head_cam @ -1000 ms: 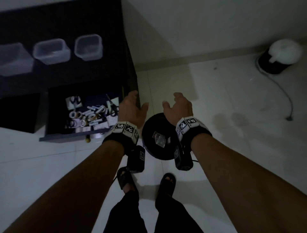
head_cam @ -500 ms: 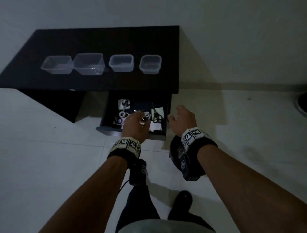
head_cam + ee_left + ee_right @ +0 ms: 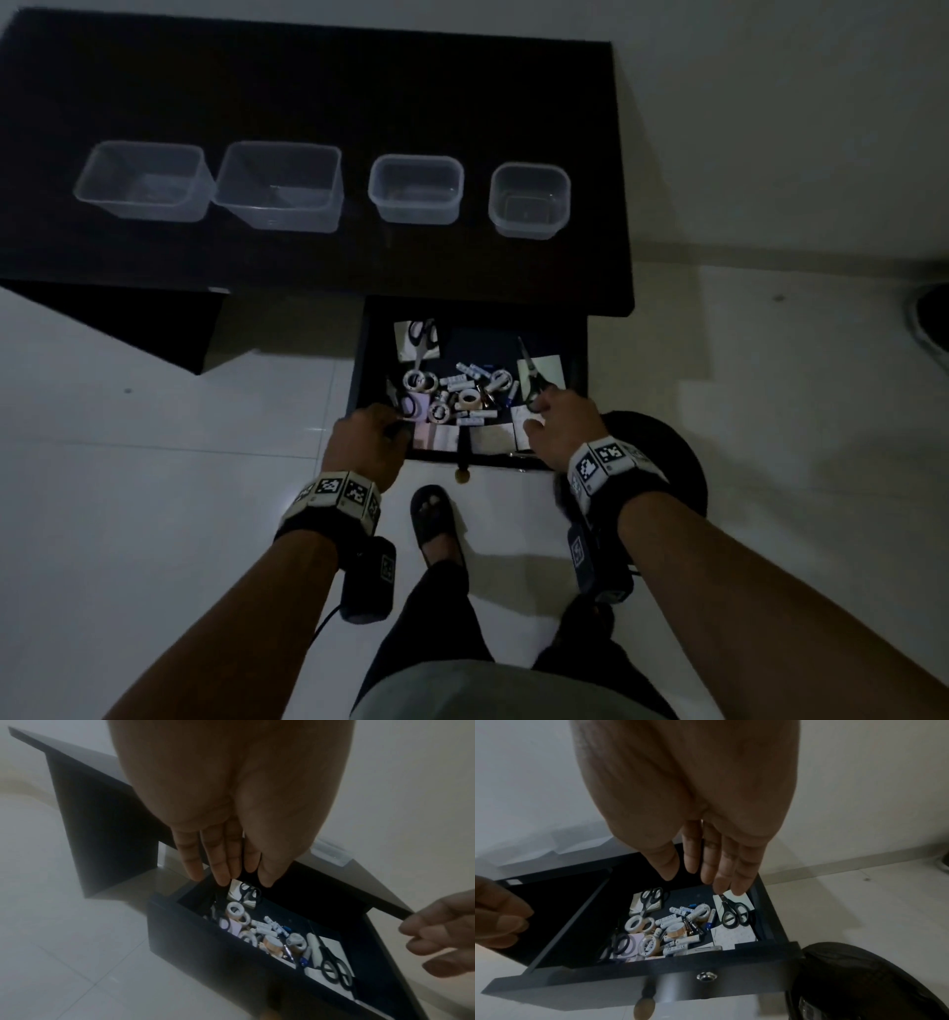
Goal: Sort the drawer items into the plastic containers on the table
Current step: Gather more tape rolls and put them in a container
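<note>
Several clear plastic containers (image 3: 280, 187) stand in a row on the black table (image 3: 318, 82). Below its right end the drawer (image 3: 654, 981) is pulled out. Inside lie black scissors (image 3: 734, 912) on white paper at the right, another pair (image 3: 650, 896) at the back, tape rolls (image 3: 639, 924) and batteries (image 3: 680, 910). My left hand (image 3: 377, 426) hovers over the drawer's front left corner, its fingers (image 3: 218, 866) pointing down and holding nothing. My right hand (image 3: 554, 416) hangs over the right-hand scissors (image 3: 534, 380), its fingers (image 3: 718, 862) relaxed and apart from them.
A round black object (image 3: 662, 462) sits on the white tiled floor just right of the drawer. A foot in a sandal (image 3: 434, 519) stands before the drawer's knob (image 3: 462, 475). A pale wall runs behind the table.
The view swung from the floor onto the table and drawer. Both hands moved forward from beside the drawer to above its front corners, still holding nothing.
</note>
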